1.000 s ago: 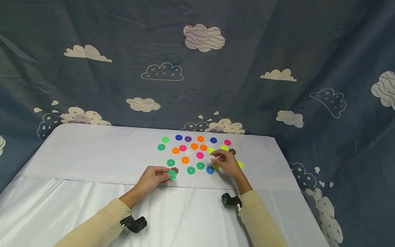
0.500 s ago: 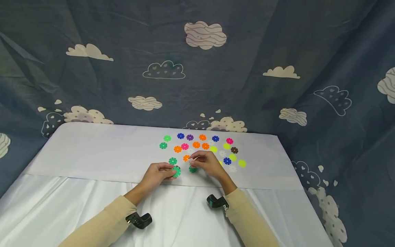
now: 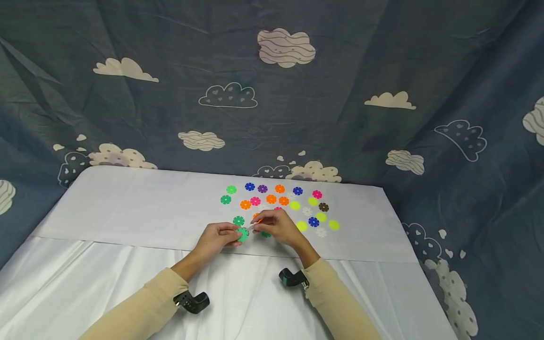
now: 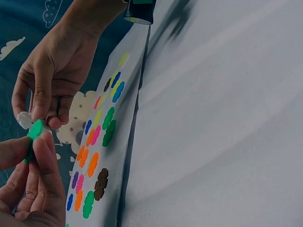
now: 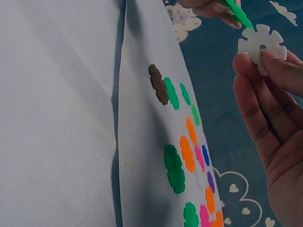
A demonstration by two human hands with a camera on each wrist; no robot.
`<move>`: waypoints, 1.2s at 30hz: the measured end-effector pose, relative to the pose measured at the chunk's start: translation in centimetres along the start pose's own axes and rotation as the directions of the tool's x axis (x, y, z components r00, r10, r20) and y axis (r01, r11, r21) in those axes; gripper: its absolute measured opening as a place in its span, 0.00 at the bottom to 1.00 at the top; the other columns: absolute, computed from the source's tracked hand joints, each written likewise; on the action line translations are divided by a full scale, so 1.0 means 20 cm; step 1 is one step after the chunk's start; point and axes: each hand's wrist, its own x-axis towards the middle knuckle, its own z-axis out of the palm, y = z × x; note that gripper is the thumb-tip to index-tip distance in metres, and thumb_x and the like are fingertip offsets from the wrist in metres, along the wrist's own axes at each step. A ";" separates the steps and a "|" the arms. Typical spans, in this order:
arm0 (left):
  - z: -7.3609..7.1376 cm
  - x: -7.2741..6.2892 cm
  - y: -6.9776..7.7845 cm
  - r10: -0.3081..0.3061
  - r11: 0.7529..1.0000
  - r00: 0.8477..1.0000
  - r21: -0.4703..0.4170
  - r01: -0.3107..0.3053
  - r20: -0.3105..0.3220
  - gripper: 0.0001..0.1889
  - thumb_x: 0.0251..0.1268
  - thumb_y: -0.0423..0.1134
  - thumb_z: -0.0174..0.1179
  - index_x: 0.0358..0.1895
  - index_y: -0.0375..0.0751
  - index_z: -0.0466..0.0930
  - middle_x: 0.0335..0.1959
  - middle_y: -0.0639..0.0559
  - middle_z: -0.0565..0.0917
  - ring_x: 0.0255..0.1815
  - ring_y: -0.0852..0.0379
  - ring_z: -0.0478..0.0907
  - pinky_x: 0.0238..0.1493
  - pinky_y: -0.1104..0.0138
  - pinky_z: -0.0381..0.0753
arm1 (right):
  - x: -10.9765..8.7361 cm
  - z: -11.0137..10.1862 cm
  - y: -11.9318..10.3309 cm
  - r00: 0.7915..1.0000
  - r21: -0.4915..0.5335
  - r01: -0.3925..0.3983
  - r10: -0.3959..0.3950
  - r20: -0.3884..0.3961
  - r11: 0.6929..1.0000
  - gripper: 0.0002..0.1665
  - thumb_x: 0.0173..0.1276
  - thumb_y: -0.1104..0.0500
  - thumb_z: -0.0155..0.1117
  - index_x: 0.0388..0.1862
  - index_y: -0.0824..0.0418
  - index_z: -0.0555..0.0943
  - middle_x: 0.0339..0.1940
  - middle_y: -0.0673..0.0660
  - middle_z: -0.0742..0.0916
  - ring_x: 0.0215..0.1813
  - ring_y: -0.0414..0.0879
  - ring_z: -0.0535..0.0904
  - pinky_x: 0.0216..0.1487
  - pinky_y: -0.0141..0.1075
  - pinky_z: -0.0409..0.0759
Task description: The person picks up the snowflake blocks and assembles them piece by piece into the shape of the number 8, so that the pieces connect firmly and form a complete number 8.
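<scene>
In the head view my left hand (image 3: pixel 216 241) pinches a green notched plastic disc (image 3: pixel 243 234) between thumb and fingers. Facing it, my right hand (image 3: pixel 279 227) holds a white notched disc (image 5: pixel 261 40) by its lower part, thumb over the centre hole. The right wrist view has the green disc's edge right at the upper rim of the white one, the two set at an angle. Seen from the left wrist, the green disc (image 4: pixel 35 130) overlaps part of the white disc (image 4: pixel 24 120). Both hands are raised above the table.
Several loose notched discs lie spread on the white table (image 3: pixel 140 208), among them an orange disc (image 3: pixel 271 199), a blue disc (image 3: pixel 313 222) and a brown disc (image 3: pixel 324 207). A dark cloud-print curtain (image 3: pixel 331 118) hangs behind the table's far edge.
My right hand has moved left from the right-hand discs, carrying the white disc to the green one. My left hand has shifted slightly right, still pinching the green disc.
</scene>
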 end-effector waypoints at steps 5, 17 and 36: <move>0.00 0.00 0.00 -0.009 1.000 1.000 0.001 0.009 -0.009 0.16 0.67 0.30 0.59 0.53 0.20 0.74 0.37 0.44 0.86 0.30 0.62 0.83 0.39 0.68 0.83 | 0.00 0.00 -0.01 1.000 -0.025 0.022 -0.022 -0.009 0.999 0.08 0.64 0.73 0.62 0.41 0.77 0.81 0.38 0.69 0.85 0.38 0.56 0.85 0.42 0.32 0.83; 0.00 0.00 0.01 -0.017 1.000 1.000 0.012 0.017 -0.013 0.16 0.67 0.31 0.59 0.53 0.21 0.74 0.32 0.48 0.85 0.30 0.62 0.83 0.38 0.68 0.83 | 0.00 0.02 -0.04 0.995 -0.119 0.099 -0.101 -0.008 0.988 0.07 0.61 0.73 0.65 0.38 0.75 0.84 0.37 0.67 0.86 0.40 0.56 0.83 0.47 0.37 0.83; 0.03 -0.01 0.00 0.023 0.999 0.999 -0.045 -0.025 -0.032 0.14 0.66 0.25 0.57 0.51 0.17 0.74 0.30 0.49 0.84 0.27 0.61 0.83 0.37 0.69 0.84 | 0.03 0.05 0.09 0.955 -0.252 0.260 -0.286 -0.075 0.932 0.05 0.52 0.74 0.71 0.29 0.70 0.86 0.27 0.61 0.87 0.30 0.51 0.84 0.36 0.33 0.83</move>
